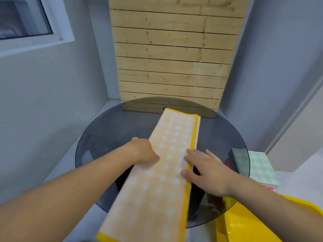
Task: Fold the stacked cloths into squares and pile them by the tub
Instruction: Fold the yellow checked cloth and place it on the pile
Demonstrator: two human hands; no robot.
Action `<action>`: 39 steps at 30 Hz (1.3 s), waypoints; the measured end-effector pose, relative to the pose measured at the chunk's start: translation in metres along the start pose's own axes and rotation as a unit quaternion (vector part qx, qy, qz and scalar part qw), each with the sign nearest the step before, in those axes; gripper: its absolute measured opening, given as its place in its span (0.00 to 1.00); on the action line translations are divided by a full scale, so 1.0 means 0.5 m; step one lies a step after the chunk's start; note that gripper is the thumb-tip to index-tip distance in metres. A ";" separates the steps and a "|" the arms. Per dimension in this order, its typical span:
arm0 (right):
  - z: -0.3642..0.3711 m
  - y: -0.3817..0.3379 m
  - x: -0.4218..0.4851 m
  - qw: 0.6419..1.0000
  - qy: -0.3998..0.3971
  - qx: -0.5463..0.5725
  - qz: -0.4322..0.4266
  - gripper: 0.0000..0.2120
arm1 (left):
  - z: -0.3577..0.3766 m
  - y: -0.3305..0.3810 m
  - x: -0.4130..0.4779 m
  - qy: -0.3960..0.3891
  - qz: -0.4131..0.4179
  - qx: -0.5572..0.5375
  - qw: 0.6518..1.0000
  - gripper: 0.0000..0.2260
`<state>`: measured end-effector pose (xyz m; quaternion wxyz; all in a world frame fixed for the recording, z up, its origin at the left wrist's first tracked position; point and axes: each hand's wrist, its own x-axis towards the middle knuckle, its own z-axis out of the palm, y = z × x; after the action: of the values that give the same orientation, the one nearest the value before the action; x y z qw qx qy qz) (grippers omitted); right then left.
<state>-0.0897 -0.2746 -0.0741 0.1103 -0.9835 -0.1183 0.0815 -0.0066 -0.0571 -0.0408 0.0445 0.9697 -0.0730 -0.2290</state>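
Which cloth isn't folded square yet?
The yellow-edged dotted cloth on the glass table, a long strip; the green checked cloth at right is folded small.

Head-worn view, steeply down, close over table (104, 130)

— What sort of place is this?
— A plain indoor room, a home corner by the look of it: pale grey walls (52, 102) and a white-framed window (35, 23) up on the left.
— What else points that way?
— A pine slat panel (174, 58) stands at the back wall. In front is a round smoked-glass surface (108, 137), with a yellow plastic tub (244, 224) and folded household cloths (258, 165) beside it.
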 end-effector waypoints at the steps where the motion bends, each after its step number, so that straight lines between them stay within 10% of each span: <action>1: 0.001 0.014 0.005 1.000 -0.004 0.002 -0.004 0.31 | 0.008 -0.004 -0.010 0.008 0.020 -0.018 1.000 0.25; 6: 0.001 0.054 0.033 0.999 0.002 0.046 -0.006 0.28 | 0.054 -0.038 -0.044 0.156 0.186 -0.003 0.970 0.15; 10: -0.003 0.037 0.020 0.996 0.065 0.052 0.000 0.24 | 0.082 -0.051 -0.071 0.086 0.316 -0.072 0.942 0.13; 16: -0.010 -0.020 -0.038 0.988 0.092 0.104 -0.072 0.12 | 0.109 -0.072 -0.078 0.054 0.295 0.005 0.954 0.34; 27: 0.004 -0.030 -0.079 0.990 -0.010 0.064 -0.128 0.21 | 0.093 -0.056 -0.095 0.107 0.336 -0.042 0.935 0.14; 39: 0.048 -0.040 -0.145 0.983 -0.015 0.104 -0.147 0.20 | 0.166 -0.084 -0.169 0.034 0.337 -0.108 0.935 0.26</action>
<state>-0.1680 -0.2691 -0.0825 0.2213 -0.9371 -0.2542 0.0907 -0.1135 -0.0066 -0.0828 0.2263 0.8847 -0.3687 -0.1737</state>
